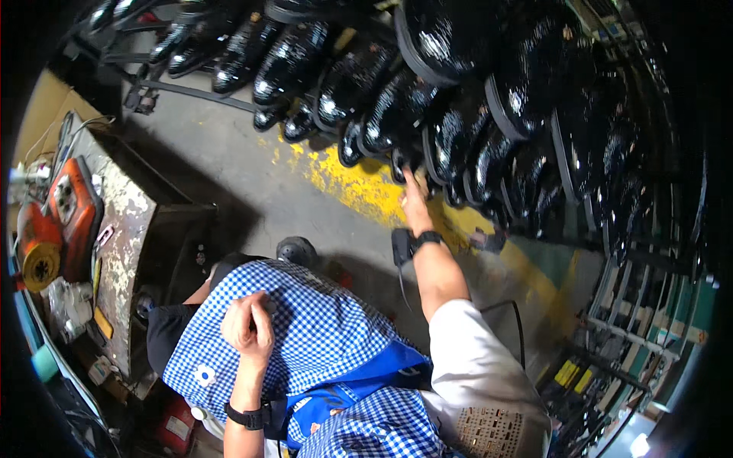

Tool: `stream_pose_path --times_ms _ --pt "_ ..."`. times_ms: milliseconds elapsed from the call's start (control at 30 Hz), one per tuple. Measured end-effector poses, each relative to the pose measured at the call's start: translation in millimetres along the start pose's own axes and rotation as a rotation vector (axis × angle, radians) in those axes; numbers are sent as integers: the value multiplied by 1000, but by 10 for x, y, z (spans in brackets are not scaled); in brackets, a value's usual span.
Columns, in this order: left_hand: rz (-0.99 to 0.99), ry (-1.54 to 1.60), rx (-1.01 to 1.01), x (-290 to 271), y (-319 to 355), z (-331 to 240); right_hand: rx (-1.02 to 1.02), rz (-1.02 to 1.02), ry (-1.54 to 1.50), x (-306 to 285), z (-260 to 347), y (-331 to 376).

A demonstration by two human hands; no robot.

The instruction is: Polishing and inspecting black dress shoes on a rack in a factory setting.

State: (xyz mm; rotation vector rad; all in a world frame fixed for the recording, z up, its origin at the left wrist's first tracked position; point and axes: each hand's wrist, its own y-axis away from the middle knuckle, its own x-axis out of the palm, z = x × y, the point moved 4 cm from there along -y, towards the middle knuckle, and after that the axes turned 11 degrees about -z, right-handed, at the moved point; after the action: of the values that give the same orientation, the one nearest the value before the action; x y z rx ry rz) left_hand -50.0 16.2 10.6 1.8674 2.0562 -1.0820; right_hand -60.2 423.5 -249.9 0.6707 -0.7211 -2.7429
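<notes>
the right hand (pixel 414 200) is stretched forward, fingers spread apart, touching a glossy black leather shoe (pixel 403 159) low on a crowded metal rack (pixel 657 252). the left hand (pixel 248 324) is curled together in a fist on a blue-and-white checked cloth apron (pixel 328 336), gripping nothing visible.

The black shoes (pixel 366 84) racked at the far side look like polished leather, highly glossy, with bright specular spots. The floor (pixel 229 164) is matt grey concrete, rough, with a worn, patchy yellow painted stripe (pixel 359 187). At left, the workbench top (pixel 122 229) looks like metal, scuffed and blotched with pale residue. The apron (pixel 321 328) near the left hand (pixel 248 324) is woven blue-and-white checked cloth, matt and soft. The right hand (pixel 414 200) touches a glossy shoe.
</notes>
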Motion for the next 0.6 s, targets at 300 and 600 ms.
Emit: stream_pose_path --times_ms 300,600 --pt "66 -34 -7 64 43 28 -118 -715 631 -561 -187 -338" --pt "94 -84 44 51 14 -2 340 -140 -132 -486 -340 -576"
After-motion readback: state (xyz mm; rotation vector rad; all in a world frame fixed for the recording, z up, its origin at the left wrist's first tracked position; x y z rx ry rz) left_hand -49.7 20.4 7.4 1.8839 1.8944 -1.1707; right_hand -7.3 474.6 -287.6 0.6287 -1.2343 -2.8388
